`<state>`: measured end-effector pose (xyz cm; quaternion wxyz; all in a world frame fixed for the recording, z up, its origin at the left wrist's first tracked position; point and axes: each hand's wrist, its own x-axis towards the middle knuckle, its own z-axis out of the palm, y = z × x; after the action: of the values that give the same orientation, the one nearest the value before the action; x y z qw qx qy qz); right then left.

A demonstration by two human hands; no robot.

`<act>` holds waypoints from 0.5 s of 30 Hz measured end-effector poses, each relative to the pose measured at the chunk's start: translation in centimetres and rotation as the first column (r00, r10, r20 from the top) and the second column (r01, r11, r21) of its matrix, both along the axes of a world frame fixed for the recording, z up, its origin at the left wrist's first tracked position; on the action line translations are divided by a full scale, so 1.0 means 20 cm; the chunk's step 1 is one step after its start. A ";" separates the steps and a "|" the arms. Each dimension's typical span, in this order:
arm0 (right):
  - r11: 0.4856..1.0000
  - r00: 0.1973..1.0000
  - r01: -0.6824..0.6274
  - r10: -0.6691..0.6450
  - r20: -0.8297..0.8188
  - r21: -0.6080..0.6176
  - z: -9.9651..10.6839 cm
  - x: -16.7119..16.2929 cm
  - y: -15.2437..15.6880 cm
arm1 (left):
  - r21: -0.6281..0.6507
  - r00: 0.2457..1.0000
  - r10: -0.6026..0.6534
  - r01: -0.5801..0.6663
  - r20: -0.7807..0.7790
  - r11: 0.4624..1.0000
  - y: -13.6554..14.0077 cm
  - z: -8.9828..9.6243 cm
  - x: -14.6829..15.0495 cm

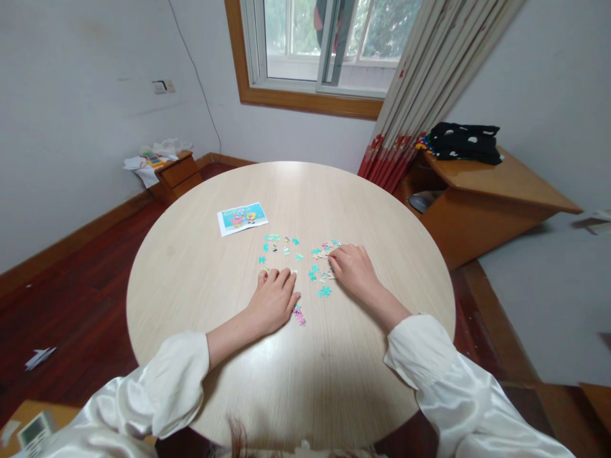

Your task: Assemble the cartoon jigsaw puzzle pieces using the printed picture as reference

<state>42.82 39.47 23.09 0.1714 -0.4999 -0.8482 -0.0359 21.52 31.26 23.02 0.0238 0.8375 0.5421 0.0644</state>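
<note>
My left hand (274,300) rests palm down on the round table (200,286), its fingers slightly bent and apart. It partly covers some jigsaw puzzle pieces, and a pink puzzle piece cluster (298,315) shows beside its thumb. My right hand (356,268) is at the right-hand group of pieces, fingers curled together, with the fingertips at a puzzle piece (321,254) showing its beige back. Teal puzzle pieces (324,292) lie just below that hand. Further loose pieces, among them a joined teal and yellow strip (272,237), are spread beyond my left hand.
A printed cartoon picture (242,218) lies on the table's far left part. To the right stands a wooden desk (496,191) with black patterned cloth (465,141) on it. A small wooden cabinet (179,175) stands at the left wall, and a curtain (429,83) hangs by the window.
</note>
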 end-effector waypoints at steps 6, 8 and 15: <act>0.983 0.980 -0.166 0.154 -0.127 -0.085 -0.03 0.00 0.00 | 0.012 0.997 -0.037 0.036 0.072 0.999 0.01 0.02 -0.04; 0.979 0.975 -0.179 0.163 -0.153 -0.096 -0.04 0.01 0.00 | 0.018 0.992 -0.048 0.046 0.118 0.999 0.02 0.02 -0.07; 0.963 0.960 -0.218 0.182 -0.211 -0.161 -0.02 0.09 0.00 | 0.069 0.969 -0.081 0.066 0.233 0.995 0.04 0.00 -0.10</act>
<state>44.62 39.42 22.76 0.2094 -0.4260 -0.8734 0.1087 19.49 32.11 22.97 0.0647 0.8438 0.5019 0.1789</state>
